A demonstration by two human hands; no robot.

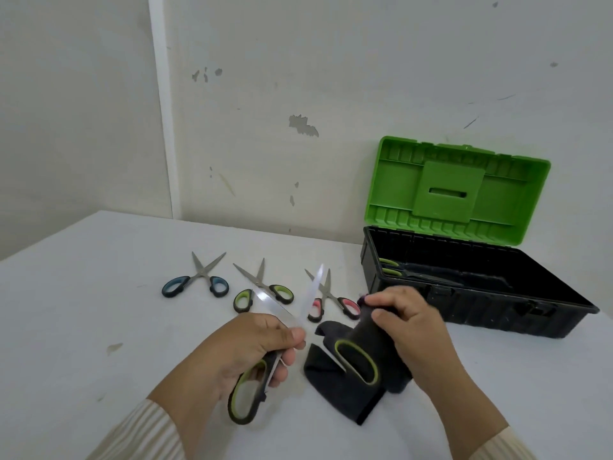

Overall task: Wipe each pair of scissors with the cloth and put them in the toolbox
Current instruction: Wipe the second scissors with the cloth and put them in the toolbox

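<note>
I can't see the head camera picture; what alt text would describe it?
Two hands hold open green-handled scissors over a white table: the left hand grips one handle, the right hand wraps the other in a dark cloth. Behind lie three more scissors and an open toolbox with a green lid.

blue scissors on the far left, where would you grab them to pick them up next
Take the blue scissors by the handle loops, coming from the near side with the left hand. They lie flat and open, loops toward the person, blade tips pointing away toward the wall, so the near approach likely avoids the blades.
</note>
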